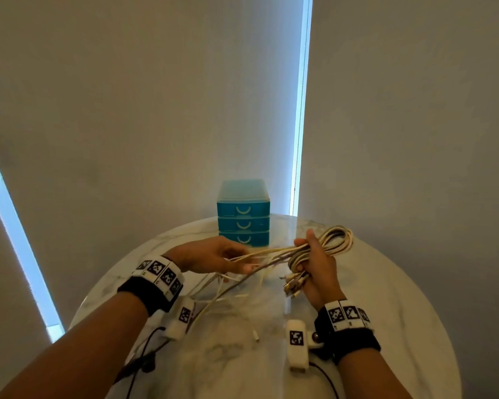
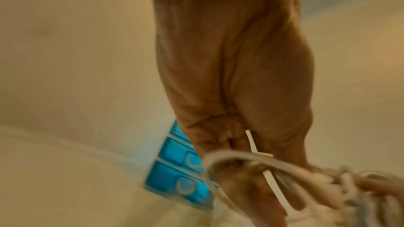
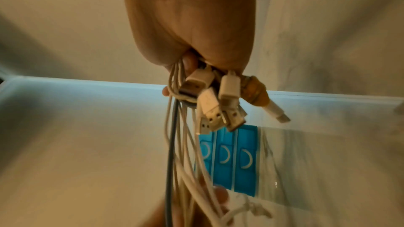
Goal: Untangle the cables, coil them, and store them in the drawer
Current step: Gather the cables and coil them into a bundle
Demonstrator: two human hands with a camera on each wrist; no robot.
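Note:
My right hand (image 1: 314, 262) grips a bundle of white cables (image 1: 333, 241), looped above the fist, above the round marble table (image 1: 386, 283). Their USB plugs (image 3: 215, 108) hang from the fist. Several strands (image 1: 260, 254) run left to my left hand (image 1: 222, 256), whose fingers pinch them. In the blurred left wrist view the cables (image 2: 251, 158) cross my fingertips (image 2: 231, 137). Loose cable ends (image 1: 222, 295) trail down onto the table below the left hand. The blue three-drawer unit (image 1: 244, 217) stands at the table's far edge, all drawers closed.
Pale roller blinds hang behind the table, with bright window strips (image 1: 300, 110) at the right and lower left. White wrist cameras (image 1: 296, 345) and their black leads (image 1: 144, 361) hang under both wrists over the near table.

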